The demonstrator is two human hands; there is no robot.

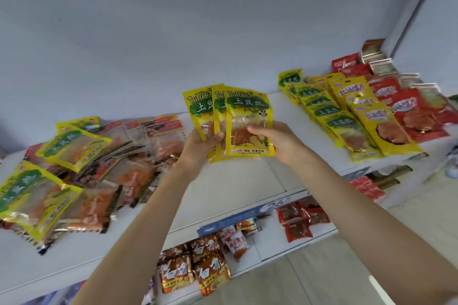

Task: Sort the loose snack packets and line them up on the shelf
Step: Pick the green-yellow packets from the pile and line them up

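Above the white shelf (238, 181) I hold up three yellow-and-green snack packets (245, 116), fanned and overlapping. My left hand (200, 146) grips the left ones from below, thumb across their fronts. My right hand (277, 140) pinches the front packet at its right edge, thumb on the clear window. A loose heap of mixed packets (81, 168), yellow-green and orange-brown, lies on the shelf at the left. On the right, sorted rows lie overlapped: yellow-green packets (329, 116), yellow packets with pink labels (371, 119) and red packets (411, 111).
Small red and foil packs (364, 62) sit at the shelf's far right by the wall. A lower shelf holds brown noodle packets (198, 270) and red packets (300, 220). A blue price strip (247, 215) runs along the shelf's front edge.
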